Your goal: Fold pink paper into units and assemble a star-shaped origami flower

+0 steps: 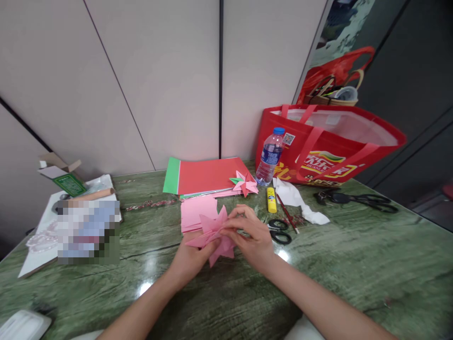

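A pink folded-paper star with several points is held between both hands above the green table. My left hand grips it from the left, thumb on top of the folds. On the right side, my right hand pinches one of its points with thumb and fingers. Just behind the hands lies a stack of pink paper squares, partly covered by them. Farther back, a finished-looking pink, red and green paper star rests on the coloured paper sheets.
A yellow glue stick, scissors, a dark red pencil and crumpled tissue lie to the right. Behind stand a water bottle and a red bag. A green box is at left on the marbled table.
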`<action>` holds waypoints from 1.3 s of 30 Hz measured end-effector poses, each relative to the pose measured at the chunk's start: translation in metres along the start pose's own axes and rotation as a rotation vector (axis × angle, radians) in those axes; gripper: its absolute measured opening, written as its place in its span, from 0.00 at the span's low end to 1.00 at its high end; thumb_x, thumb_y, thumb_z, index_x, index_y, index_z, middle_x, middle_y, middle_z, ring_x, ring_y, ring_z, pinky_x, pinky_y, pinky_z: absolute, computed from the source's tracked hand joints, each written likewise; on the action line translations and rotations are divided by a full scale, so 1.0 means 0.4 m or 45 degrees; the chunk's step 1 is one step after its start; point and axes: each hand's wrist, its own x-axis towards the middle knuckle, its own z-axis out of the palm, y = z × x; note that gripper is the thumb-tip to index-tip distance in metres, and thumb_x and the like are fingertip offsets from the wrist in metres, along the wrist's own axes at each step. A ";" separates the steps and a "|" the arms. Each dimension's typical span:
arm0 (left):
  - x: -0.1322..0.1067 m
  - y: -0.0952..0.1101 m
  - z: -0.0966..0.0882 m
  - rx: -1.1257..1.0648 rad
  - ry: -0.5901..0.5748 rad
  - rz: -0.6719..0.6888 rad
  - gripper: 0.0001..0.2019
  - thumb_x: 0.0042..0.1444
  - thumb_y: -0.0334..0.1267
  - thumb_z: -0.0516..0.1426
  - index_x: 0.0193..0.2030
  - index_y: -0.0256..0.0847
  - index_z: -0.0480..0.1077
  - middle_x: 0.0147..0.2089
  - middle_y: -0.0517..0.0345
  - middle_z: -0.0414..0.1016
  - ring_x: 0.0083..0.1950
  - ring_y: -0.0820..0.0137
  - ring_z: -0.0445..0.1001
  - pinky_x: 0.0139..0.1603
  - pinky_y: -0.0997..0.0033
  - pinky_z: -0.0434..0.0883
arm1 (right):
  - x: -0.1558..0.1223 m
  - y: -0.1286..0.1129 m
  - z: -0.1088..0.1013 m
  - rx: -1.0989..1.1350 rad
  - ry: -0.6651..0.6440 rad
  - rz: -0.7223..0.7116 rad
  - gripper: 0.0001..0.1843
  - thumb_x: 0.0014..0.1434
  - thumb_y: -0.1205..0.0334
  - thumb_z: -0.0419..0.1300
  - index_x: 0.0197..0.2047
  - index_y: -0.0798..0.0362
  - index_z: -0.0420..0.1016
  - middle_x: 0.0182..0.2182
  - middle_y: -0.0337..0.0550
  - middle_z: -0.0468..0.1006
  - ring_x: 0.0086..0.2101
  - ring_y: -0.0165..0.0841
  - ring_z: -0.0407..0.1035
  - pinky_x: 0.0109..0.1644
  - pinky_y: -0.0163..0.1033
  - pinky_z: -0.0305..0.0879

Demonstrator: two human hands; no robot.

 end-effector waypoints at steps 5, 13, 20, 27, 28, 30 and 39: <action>0.002 0.000 -0.002 -0.037 0.013 0.015 0.11 0.47 0.38 0.55 0.18 0.37 0.66 0.20 0.63 0.66 0.22 0.75 0.59 0.24 0.77 0.59 | 0.000 0.012 -0.002 -0.055 -0.087 -0.083 0.10 0.50 0.68 0.62 0.38 0.47 0.76 0.25 0.39 0.76 0.34 0.35 0.64 0.41 0.47 0.60; 0.006 0.015 -0.001 -0.057 0.117 0.008 0.12 0.45 0.37 0.56 0.15 0.37 0.65 0.17 0.64 0.64 0.21 0.75 0.58 0.23 0.77 0.59 | 0.001 0.014 -0.003 -0.091 -0.178 -0.029 0.09 0.50 0.65 0.62 0.37 0.44 0.77 0.26 0.40 0.75 0.37 0.36 0.62 0.43 0.48 0.59; 0.000 0.000 -0.005 0.083 0.106 0.158 0.14 0.49 0.38 0.54 0.15 0.37 0.67 0.15 0.64 0.61 0.20 0.75 0.56 0.23 0.77 0.58 | -0.003 0.011 -0.001 -0.097 -0.206 0.172 0.03 0.51 0.64 0.61 0.29 0.48 0.76 0.32 0.43 0.67 0.40 0.36 0.60 0.43 0.44 0.60; 0.001 -0.025 -0.015 0.255 -0.036 0.252 0.19 0.53 0.41 0.51 0.14 0.37 0.63 0.15 0.63 0.59 0.19 0.76 0.55 0.22 0.77 0.54 | 0.002 0.000 0.000 0.180 -0.239 0.662 0.11 0.47 0.62 0.64 0.19 0.56 0.68 0.33 0.43 0.69 0.36 0.33 0.66 0.40 0.39 0.62; 0.001 -0.026 -0.016 0.264 -0.053 0.264 0.19 0.53 0.41 0.52 0.13 0.37 0.63 0.15 0.63 0.58 0.19 0.77 0.54 0.21 0.77 0.53 | 0.003 -0.001 0.000 0.214 -0.224 0.714 0.13 0.45 0.62 0.64 0.18 0.56 0.65 0.30 0.42 0.70 0.33 0.32 0.66 0.38 0.38 0.62; 0.002 -0.028 -0.018 0.260 -0.085 0.271 0.19 0.53 0.40 0.52 0.13 0.37 0.63 0.15 0.64 0.58 0.19 0.77 0.53 0.21 0.77 0.53 | 0.003 -0.001 -0.001 0.253 -0.200 0.798 0.13 0.42 0.62 0.66 0.22 0.55 0.64 0.27 0.39 0.71 0.30 0.31 0.66 0.35 0.36 0.62; 0.003 -0.029 -0.015 0.241 -0.129 0.183 0.20 0.53 0.42 0.51 0.13 0.36 0.63 0.15 0.64 0.59 0.19 0.77 0.54 0.21 0.78 0.52 | 0.002 0.000 -0.002 0.428 -0.365 0.858 0.02 0.46 0.66 0.60 0.26 0.55 0.73 0.25 0.38 0.74 0.26 0.30 0.68 0.30 0.33 0.64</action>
